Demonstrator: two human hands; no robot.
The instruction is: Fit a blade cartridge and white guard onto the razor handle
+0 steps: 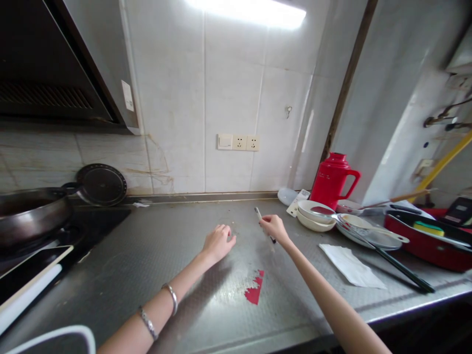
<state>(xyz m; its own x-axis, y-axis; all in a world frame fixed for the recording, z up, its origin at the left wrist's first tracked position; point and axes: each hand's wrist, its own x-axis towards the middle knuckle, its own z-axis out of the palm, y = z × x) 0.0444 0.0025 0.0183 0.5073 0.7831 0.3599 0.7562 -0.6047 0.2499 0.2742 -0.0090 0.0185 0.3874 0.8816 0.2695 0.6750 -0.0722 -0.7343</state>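
My right hand pinches a slim pen-like stick, light at its upper end and dark at its lower end, just above or on the metal counter. To its left, my left hand hovers over or rests on the counter, with its fingers loosely curled and the thumb apart; nothing shows in it. Two silver bangles circle the left forearm. Nearer the front edge, a torn red patch lies flat on the counter between the two forearms.
At the right stand a red thermos, stacked white bowls, a white napkin, plates with ladles and a red pan holding a sponge. A steel pot sits on the stove at the left, beside a round black lid.
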